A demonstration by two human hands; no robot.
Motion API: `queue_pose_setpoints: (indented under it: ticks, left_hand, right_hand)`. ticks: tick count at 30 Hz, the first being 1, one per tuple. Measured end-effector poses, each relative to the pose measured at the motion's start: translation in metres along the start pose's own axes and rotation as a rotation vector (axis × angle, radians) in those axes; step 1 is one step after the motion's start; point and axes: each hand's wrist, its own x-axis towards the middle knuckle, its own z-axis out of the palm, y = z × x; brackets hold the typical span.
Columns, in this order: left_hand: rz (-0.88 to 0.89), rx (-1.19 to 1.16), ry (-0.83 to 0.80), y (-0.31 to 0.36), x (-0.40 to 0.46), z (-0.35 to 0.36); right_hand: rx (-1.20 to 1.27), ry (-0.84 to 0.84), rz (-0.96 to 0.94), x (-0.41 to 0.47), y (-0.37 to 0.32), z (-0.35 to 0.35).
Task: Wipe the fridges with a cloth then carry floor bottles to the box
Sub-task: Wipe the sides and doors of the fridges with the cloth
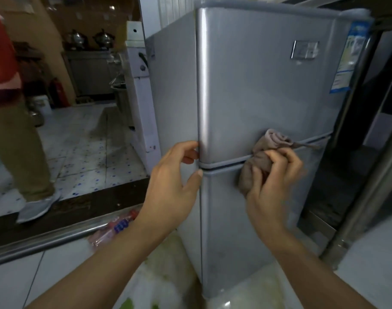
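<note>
A small grey two-door fridge point(257, 85) stands right in front of me. My right hand point(273, 181) grips a bunched brownish cloth point(257, 161) and presses it against the seam between the upper and lower doors. My left hand point(175, 186) holds the fridge's left front corner at that same seam, fingers curled round the edge of the upper door and thumb on the lower one. A plastic bottle with a red and blue label point(117, 226) lies on the floor to the left of the fridge, partly hidden behind my left forearm.
A person in tan trousers and a grey shoe point(34, 208) stands at the left beyond a metal door threshold point(45, 239). A white machine point(139, 97) stands just behind the fridge's left side. A dark glass-fronted cabinet point(358, 152) is close on the right.
</note>
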Motion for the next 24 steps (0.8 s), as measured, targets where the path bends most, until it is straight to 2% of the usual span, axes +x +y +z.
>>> queue_pose_setpoints:
  ticks: [5,9,11,15,24]
  left_hand:
    - [-0.087,-0.04,0.151,0.004,0.007,0.02]
    - [-0.121,-0.07,0.222,0.005,0.01,0.029]
    - [-0.128,-0.089,0.237,0.003,0.008,0.033]
    - [-0.135,-0.097,0.263,-0.001,0.006,0.039]
    - [-0.062,-0.061,0.33,-0.008,0.008,0.053]
  right_hand:
    - [-0.018,-0.034,-0.272,-0.02,-0.025,0.017]
    - [-0.11,-0.06,-0.455,0.002,0.005,0.002]
    - [-0.131,-0.043,-0.468,0.015,0.029,-0.006]
    - [-0.166,-0.034,-0.396,0.04,0.075,-0.021]
    - [-0.151,-0.015,0.066,0.101,0.147,-0.046]
